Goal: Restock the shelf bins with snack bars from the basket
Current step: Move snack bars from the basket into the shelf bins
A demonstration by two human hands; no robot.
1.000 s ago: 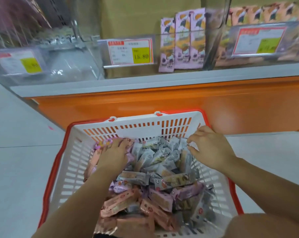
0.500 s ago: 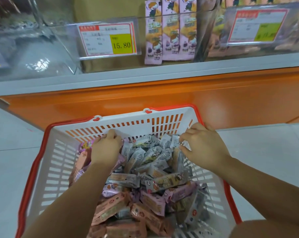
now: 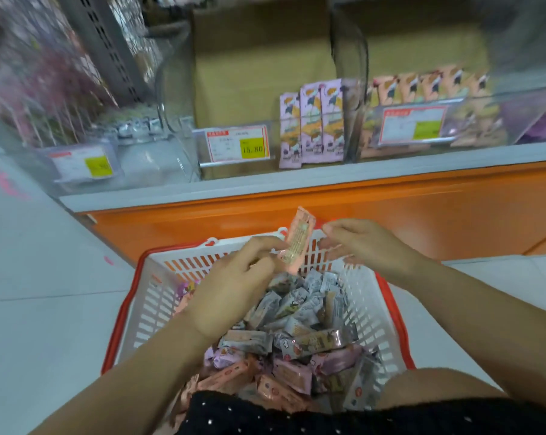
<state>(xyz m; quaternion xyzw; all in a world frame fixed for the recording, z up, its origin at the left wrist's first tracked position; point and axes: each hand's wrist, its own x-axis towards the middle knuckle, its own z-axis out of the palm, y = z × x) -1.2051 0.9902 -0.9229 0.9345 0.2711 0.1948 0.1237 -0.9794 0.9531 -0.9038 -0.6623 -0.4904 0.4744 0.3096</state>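
A white basket (image 3: 158, 296) with a red rim stands on the floor, filled with several pink, purple and grey snack bars (image 3: 309, 340). My left hand (image 3: 231, 290) pinches the lower end of a pink snack bar (image 3: 297, 243) and holds it upright above the basket's far rim. My right hand (image 3: 362, 243) hovers just right of that bar with fingers loosely spread, holding nothing. Clear shelf bins (image 3: 234, 120) sit above an orange base; the middle one holds purple bars (image 3: 312, 120), the right one pink bars (image 3: 428, 86).
Price tags (image 3: 238, 147) hang on the bin fronts. A grey ledge (image 3: 297, 180) runs under the bins, with the orange panel (image 3: 422, 208) below. Grey floor tiles (image 3: 39, 277) lie left and right of the basket. My knee (image 3: 438, 387) is at bottom right.
Both hands rose out of the basket. My left hand lifted a pink bar up over the far rim, and my right hand came up beside it. The view tilted up toward the bins.
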